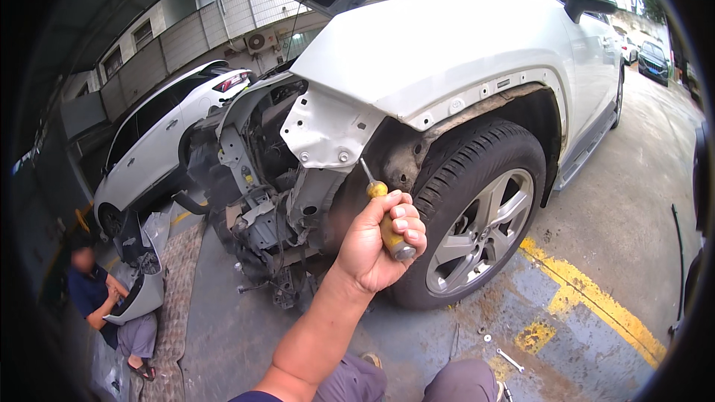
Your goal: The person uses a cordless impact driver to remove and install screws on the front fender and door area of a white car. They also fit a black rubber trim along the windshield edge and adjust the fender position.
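My left hand is raised and closed around the yellow handle of a screwdriver. Its metal shaft points up and left toward the lower front corner of the white fender of a white car. The tip is just short of the exposed fender bracket, beside the front wheel. The car's front bumper is off, leaving the frame and parts bare. My right hand is not in view. My knees show at the lower edge.
Another person crouches at the lower left by a loose grey body panel. A second white car stands behind. A small wrench and bits lie on the concrete floor, near yellow painted lines.
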Motion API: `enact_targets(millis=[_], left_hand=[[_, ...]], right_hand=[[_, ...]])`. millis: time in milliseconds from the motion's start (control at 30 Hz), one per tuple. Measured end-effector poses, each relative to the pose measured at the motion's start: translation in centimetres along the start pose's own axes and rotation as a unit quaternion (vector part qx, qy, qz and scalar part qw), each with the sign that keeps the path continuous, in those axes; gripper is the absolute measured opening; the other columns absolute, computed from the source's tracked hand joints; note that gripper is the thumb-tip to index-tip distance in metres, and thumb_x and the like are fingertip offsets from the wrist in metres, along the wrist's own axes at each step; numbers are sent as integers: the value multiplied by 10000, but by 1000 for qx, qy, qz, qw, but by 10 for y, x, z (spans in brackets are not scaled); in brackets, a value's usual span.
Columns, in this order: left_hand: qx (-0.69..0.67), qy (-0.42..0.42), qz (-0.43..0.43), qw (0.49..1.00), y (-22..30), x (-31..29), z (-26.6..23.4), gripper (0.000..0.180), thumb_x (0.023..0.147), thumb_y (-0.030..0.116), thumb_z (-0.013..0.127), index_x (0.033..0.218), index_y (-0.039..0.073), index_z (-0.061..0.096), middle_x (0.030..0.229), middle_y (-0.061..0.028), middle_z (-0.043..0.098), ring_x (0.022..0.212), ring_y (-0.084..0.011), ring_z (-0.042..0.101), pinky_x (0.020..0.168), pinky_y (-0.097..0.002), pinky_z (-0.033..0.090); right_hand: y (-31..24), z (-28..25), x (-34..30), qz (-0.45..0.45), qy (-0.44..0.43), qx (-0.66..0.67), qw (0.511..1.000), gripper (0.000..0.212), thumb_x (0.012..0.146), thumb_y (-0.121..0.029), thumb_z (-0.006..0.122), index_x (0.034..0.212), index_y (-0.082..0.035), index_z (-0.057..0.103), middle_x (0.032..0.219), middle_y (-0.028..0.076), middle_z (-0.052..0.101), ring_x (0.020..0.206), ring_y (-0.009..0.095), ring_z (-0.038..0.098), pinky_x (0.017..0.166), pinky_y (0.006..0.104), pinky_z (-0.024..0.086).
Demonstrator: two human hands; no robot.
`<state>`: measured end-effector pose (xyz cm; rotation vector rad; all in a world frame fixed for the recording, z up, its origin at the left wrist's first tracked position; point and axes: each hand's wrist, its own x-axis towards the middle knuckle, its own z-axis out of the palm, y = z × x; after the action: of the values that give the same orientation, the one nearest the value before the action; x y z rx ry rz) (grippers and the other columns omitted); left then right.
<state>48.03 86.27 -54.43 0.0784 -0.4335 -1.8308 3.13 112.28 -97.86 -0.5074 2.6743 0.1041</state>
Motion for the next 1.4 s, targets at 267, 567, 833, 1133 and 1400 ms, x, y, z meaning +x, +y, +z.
enact_targets(millis=[267, 567, 833, 1133, 1400], left_hand=[[-68, -111, 98, 987, -18, 2, -14, 240, 1034, 269, 568, 1094, 40, 602, 835, 9, 569, 738, -102, 570, 708, -289, 512], [-11, -59, 139, 989, -20, -2, -5, 107, 1032, 130, 565, 1114, 62, 573, 877, -21, 537, 750, -99, 544, 674, -269, 509], [64, -30, 71, 995, -2, -11, -2, 90, 1006, 72, 586, 1062, 98, 521, 885, -32, 546, 790, -133, 568, 742, -330, 528], [43, -50, 80, 995, -12, -1, -6, 85, 992, 68, 600, 1019, 95, 524, 887, -54, 572, 816, -159, 589, 748, -364, 546], [87, -40, 108, 990, -10, 5, -17, 113, 995, 117, 613, 1064, 97, 526, 911, -32, 579, 842, -163, 603, 749, -369, 539]], right_hand=[[-3, 39, 35, -82, -30, 103, 991, 513, 854, -323, 747, 1252, -18, 637, 1107, 106, 645, 995, 269, 630, 837, 377, 536], [-39, 6, 51, -250, -161, 639, 709, 460, 767, 64, 707, 1212, -32, 634, 976, 36, 637, 809, 207, 615, 716, 353, 526], [-150, -245, -124, -527, -168, 629, 547, 597, 689, -85, 708, 1259, 11, 557, 813, 49, 595, 711, 169, 604, 659, 309, 521], [-181, -319, -261, -718, 52, 430, 545, 398, 765, -104, 731, 1153, -49, 663, 1017, 55, 667, 922, 226, 631, 831, 356, 502], [-223, -361, -349, -856, 244, 182, 417, 258, 770, -172, 781, 987, -53, 707, 901, 84, 713, 736, 278, 691, 686, 368, 554]])
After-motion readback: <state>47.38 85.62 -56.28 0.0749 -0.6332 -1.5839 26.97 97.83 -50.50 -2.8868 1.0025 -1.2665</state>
